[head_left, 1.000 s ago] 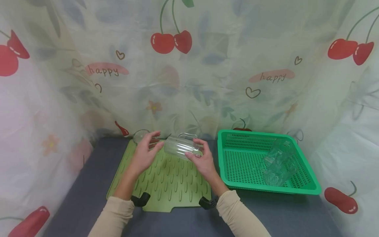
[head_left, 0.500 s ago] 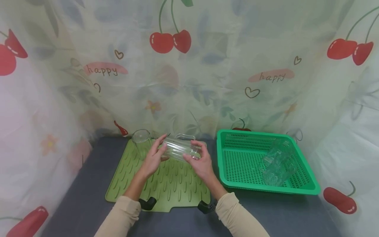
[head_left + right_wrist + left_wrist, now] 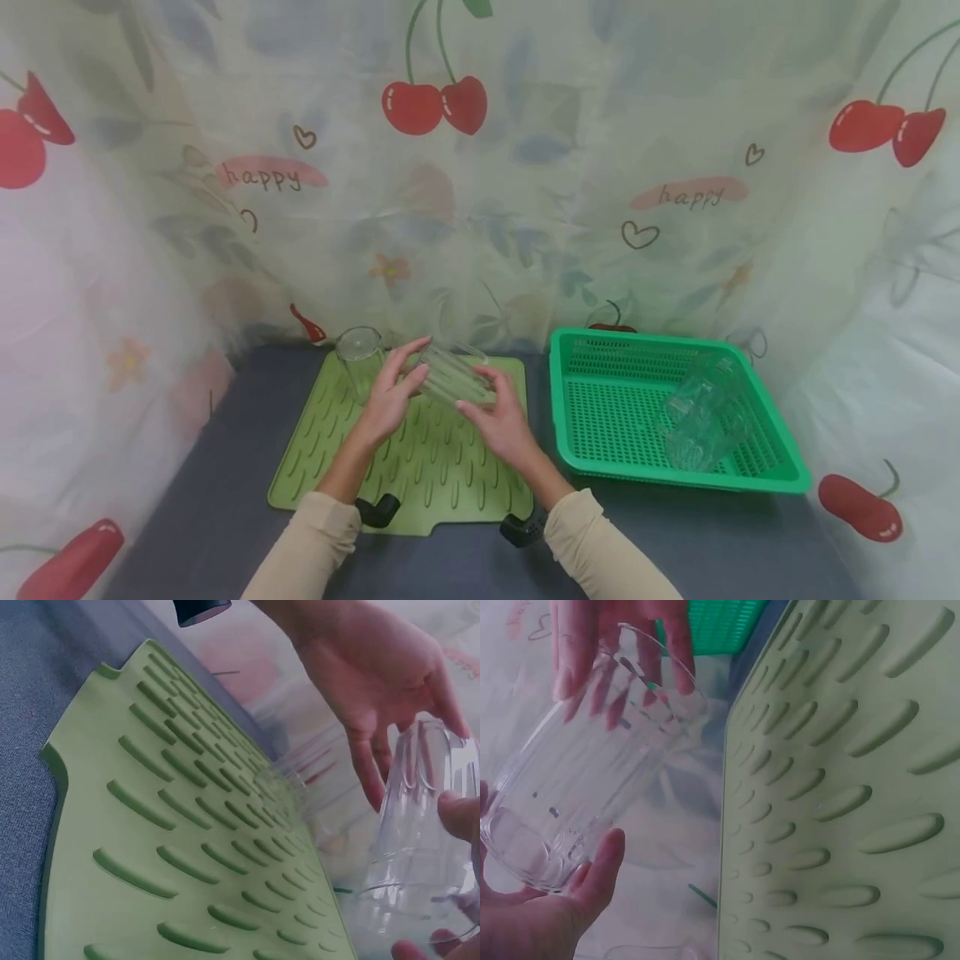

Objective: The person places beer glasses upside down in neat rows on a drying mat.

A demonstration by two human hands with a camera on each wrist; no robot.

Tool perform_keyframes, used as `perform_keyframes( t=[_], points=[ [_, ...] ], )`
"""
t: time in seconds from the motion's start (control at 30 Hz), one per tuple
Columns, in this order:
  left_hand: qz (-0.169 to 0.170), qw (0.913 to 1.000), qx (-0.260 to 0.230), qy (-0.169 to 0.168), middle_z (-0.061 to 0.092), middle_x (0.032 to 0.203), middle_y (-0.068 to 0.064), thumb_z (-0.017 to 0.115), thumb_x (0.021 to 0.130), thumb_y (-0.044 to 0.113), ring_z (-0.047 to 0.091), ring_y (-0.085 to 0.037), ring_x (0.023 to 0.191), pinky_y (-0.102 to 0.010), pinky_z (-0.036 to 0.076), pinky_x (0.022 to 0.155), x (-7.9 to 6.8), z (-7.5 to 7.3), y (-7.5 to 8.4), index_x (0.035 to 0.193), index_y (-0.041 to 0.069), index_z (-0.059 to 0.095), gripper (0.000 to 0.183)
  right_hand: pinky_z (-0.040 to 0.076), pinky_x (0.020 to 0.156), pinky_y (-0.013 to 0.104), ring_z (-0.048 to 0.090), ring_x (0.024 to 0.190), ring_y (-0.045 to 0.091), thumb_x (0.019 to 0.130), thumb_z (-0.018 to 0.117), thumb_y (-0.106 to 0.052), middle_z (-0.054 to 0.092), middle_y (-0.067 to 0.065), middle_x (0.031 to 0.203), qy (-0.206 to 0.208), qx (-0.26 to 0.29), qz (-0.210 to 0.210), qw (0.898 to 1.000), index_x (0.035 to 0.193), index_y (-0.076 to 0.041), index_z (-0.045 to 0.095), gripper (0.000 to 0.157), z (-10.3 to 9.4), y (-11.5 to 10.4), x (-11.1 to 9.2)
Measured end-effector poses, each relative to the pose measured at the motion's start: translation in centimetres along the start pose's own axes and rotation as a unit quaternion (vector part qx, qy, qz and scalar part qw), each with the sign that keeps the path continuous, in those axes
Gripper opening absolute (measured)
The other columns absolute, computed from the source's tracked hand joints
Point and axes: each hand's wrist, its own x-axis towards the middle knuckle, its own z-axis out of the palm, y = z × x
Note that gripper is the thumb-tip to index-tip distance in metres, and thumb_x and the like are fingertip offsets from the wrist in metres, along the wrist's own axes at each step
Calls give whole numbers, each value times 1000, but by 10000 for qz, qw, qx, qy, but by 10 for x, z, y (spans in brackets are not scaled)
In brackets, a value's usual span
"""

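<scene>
Above the mat, both hands hold a clear glass mug [image 3: 453,375] tilted, its left end higher in the head view and its handle toward the back. My left hand [image 3: 386,396] grips the thick base end; the left wrist view shows its thumb [image 3: 606,866] along the side of the glass. At the wider rim end, my right hand [image 3: 506,425] holds the mug between thumb and fingers, several fingers showing through the glass in the left wrist view. A second clear glass [image 3: 360,358] stands upright on the green ridged mat [image 3: 450,492], left of the hands.
A green plastic basket [image 3: 600,479] is on the right, with clear glassware [image 3: 697,425] lying in its right half. The mat lies on a dark grey table [image 3: 202,500]. A cherry-patterned curtain [image 3: 525,208] closes off the back and both sides.
My left hand has come rightward from beside the standing glass onto the left end of the mug. The mug has tipped more steeply, its right end lower and its handle turned with it.
</scene>
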Motion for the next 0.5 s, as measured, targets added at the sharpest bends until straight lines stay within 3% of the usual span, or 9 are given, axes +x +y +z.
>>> perform_keyframes(
  t=[0.1, 0.2, 0.3, 0.5],
  points=[
    [-27, 10000, 71, 29, 37, 160, -3, 52, 106, 40, 45, -38, 136, -58, 53, 102, 0, -1, 1, 156, 38, 41, 51, 48, 106, 58, 47, 135, 36, 97, 72, -27, 46, 18, 147, -87, -705, -240, 9972, 150, -12, 46, 62, 1, -3, 0],
    [-66, 9998, 178, -44, 37, 163, -2, 59, 103, 42, 36, -40, 146, -62, 50, 103, -1, -1, 3, 157, 43, 35, 59, 42, 110, 59, 47, 135, 36, 93, 76, -31, 49, 17, 147, -150, -1556, -374, 9870, 152, -10, 45, 70, 3, -7, 2],
    [-10, 9993, 335, -175, 38, 163, -5, 64, 100, 44, 37, -41, 144, -64, 49, 103, -1, -1, 4, 159, 44, 30, 68, 35, 111, 63, 46, 136, 37, 87, 82, -35, 51, 16, 147, -161, -2099, -278, 9772, 153, -9, 43, 81, 7, -11, 5],
    [323, 9975, 550, -293, 42, 159, -10, 71, 97, 35, 42, -40, 141, -61, 52, 100, -1, -2, 6, 159, 39, 32, 73, 35, 106, 67, 46, 135, 41, 82, 85, -39, 54, 13, 147, -169, -2504, 27, 9680, 155, -11, 40, 90, 17, -12, 10]
  ],
)
